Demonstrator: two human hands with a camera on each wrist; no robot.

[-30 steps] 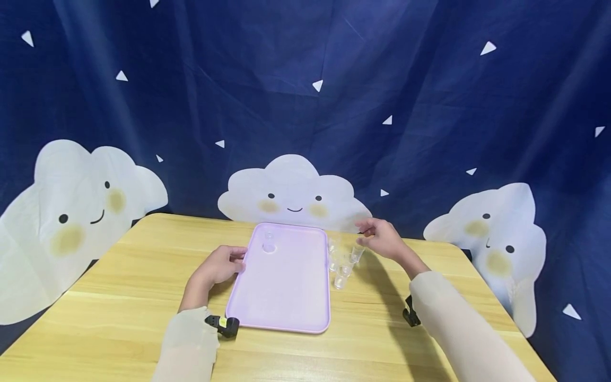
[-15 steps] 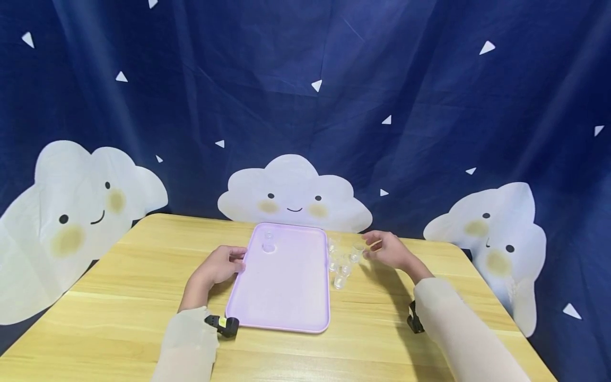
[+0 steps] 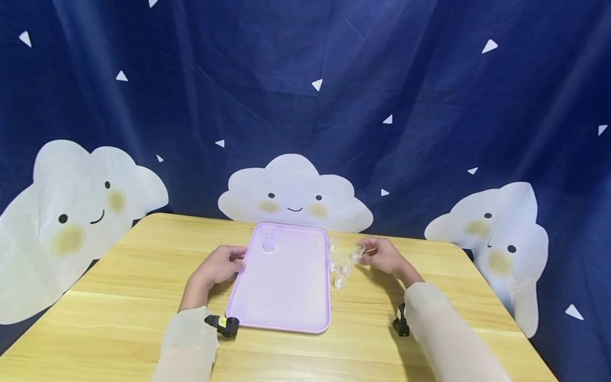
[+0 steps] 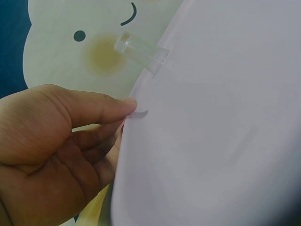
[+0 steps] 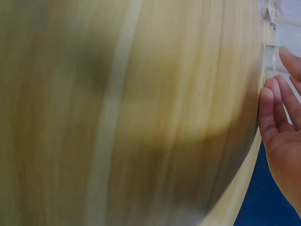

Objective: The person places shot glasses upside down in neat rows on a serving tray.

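Left hand grasps the left rim of the lilac tray, thumb over the edge. One small clear cup stands inverted near the tray's far left corner. Just beyond its right edge, further clear cups cluster on the wooden worktop. Right hand pinches the rightmost cup.

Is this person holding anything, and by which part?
The left hand pinches the pale purple rectangular tray by its left rim. The right hand is at a small, clear, round cup; whether it grips cannot be told.
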